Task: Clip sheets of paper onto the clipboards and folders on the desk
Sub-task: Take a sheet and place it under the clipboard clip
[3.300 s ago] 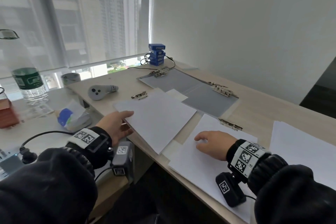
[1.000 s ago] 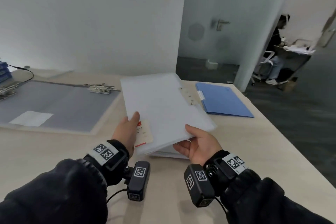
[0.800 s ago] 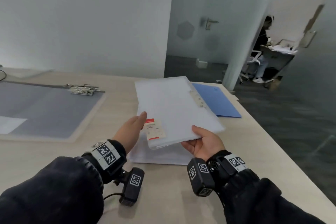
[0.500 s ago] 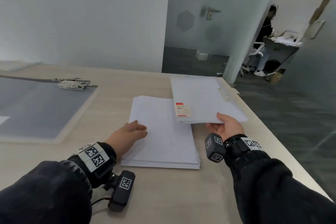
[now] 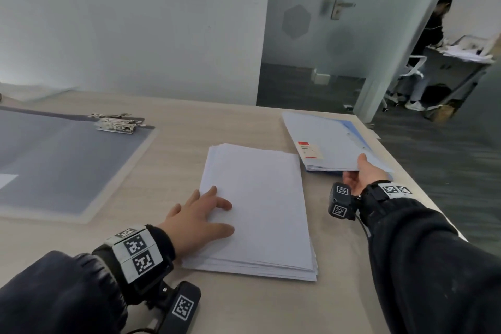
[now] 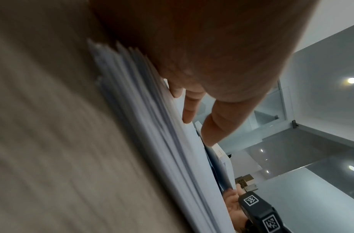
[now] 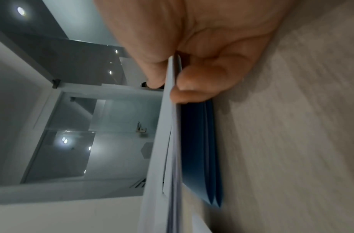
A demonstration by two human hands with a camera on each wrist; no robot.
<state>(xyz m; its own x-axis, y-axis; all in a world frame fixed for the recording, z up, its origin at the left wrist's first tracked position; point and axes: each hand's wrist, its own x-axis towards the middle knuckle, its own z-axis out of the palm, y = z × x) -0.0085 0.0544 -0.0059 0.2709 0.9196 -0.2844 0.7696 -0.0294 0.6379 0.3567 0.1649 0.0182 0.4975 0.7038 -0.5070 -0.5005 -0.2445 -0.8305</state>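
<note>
Paper stack (image 5: pixel 257 206), flat, rectangular, under left hand (image 5: pixel 200 214) on woodgrain desk (image 5: pixel 176 122).

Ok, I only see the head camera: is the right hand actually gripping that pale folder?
Observer: Yes. In the right wrist view the right hand pinches the pale folder by its edge, thumb on one face, fingers curled on the other.
Operator: Anything under it?
Observer: A blue folder, its separate leaf edges showing, between it and the desk.
Operator: And the left hand?
Observer: The left hand lies flat on the paper stack; the sheet edges are fanned unevenly.
</note>
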